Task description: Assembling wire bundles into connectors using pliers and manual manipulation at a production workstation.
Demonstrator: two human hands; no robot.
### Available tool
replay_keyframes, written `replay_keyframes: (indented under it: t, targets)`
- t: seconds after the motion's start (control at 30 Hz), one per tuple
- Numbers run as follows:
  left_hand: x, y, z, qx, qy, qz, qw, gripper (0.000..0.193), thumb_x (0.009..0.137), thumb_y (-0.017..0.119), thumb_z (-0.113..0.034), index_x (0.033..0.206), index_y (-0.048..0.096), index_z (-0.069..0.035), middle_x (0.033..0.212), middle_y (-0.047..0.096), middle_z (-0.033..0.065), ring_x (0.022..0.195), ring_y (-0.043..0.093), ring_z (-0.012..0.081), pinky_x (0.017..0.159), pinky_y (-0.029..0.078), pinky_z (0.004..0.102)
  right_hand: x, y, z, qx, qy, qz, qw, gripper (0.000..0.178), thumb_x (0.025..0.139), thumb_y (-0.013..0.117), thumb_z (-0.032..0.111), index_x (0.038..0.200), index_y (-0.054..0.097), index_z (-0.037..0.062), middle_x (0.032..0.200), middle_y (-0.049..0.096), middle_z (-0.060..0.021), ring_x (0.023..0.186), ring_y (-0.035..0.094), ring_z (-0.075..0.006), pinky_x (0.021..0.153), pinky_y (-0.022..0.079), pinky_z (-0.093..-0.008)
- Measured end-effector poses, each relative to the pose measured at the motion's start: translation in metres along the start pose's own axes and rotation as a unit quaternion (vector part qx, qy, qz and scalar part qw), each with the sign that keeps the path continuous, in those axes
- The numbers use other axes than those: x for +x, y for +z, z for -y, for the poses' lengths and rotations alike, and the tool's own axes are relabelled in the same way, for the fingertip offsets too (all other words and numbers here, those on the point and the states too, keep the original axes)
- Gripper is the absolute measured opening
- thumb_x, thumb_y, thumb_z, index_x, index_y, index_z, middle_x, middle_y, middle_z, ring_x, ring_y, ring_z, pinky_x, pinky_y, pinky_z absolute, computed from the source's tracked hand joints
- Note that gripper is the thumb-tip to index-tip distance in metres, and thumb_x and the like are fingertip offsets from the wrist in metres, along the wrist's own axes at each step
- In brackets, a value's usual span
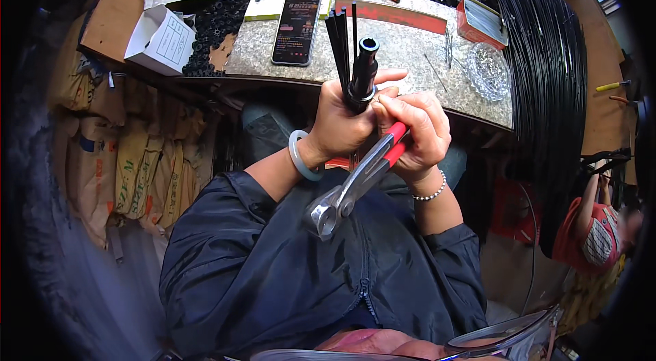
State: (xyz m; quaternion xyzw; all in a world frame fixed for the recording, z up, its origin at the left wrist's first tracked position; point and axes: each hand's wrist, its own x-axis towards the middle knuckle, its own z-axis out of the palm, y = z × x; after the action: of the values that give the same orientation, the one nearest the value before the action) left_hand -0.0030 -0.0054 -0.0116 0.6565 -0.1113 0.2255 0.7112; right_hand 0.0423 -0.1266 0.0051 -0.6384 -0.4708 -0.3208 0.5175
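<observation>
My left hand [336, 123] is closed around a black hollow tubular part [364, 72] that stands upright with its open end up. Several thin black rods [338, 39] rise beside it from the same grip. Close on the right, my right hand [425, 130] is closed on red-handled pliers [357, 180], whose metal jaws point down toward my jacket. The thumb and fingertips of that hand are pinched together near the base of the tube, touching or almost touching my left hand. Whatever lies between those fingertips is too small to make out.
On the worktop [253, 53] are a phone [296, 29], a red strip [393, 16], a red tin [482, 22] and a transparent dish [488, 72]. Black parts heap behind; long black rods [547, 53] hang at right. A white box [160, 39] stands left. Another person [594, 231] sits far right.
</observation>
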Motion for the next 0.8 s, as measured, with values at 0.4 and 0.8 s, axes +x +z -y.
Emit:
replay_keyframes:
  t: [0.4,0.8]
  targets:
    - [-0.006,-0.001,-0.008,-0.03,-0.084,-0.011,0.996,0.019,0.085,0.059,0.0,0.102,0.065,0.004,0.09,0.068,0.0084,0.082,0.061,0.0092,0.073,0.05,0.0248,0.002,-0.003,-0.006,-0.003,0.071,-0.024,0.997,0.016,0.074,0.069,-0.005,0.086,0.061,0.0009,0.068,0.055,-0.0079,0.056,0.052,-0.0155,0.05,0.042,-0.0257]
    - [-0.001,0.006,-0.006,-0.011,-0.034,-0.058,0.998,0.018,0.09,0.058,-0.004,0.104,0.065,0.005,0.075,0.059,-0.0006,0.066,0.049,0.003,0.056,0.038,0.0188,-0.006,0.005,-0.005,0.029,-0.018,-0.031,0.999,0.03,0.065,0.076,0.007,0.093,0.065,0.0051,0.071,0.06,-0.0045,0.056,0.055,-0.017,0.05,0.041,-0.0288]
